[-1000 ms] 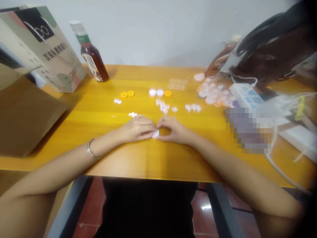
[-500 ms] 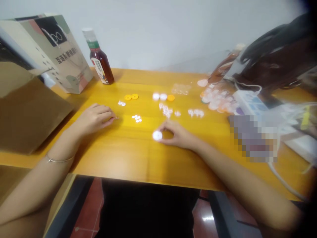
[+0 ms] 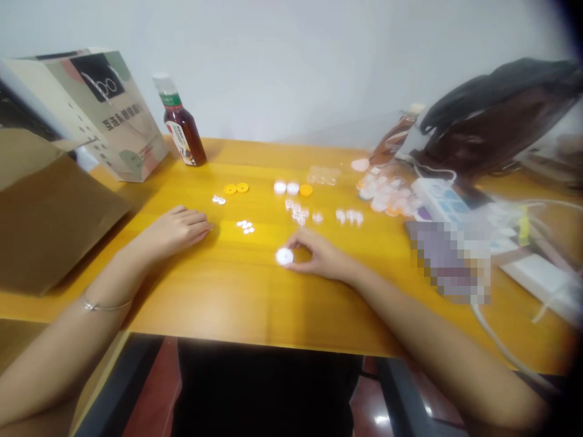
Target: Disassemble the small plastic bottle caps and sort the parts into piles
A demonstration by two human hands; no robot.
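Brown paper forms the bag [image 3: 59, 212] at far left. The left hand [image 3: 177, 230] rests near it over the table [image 3: 218, 303], fingers drawn close together; whether they pinch anything cannot be told. Beyond stands a dark red bottle [image 3: 184, 136]. Next come two yellow rings [image 3: 235, 189], then the white disc [image 3: 285, 257], held at its edge between the right hand's [image 3: 319, 255] thumb and forefinger.
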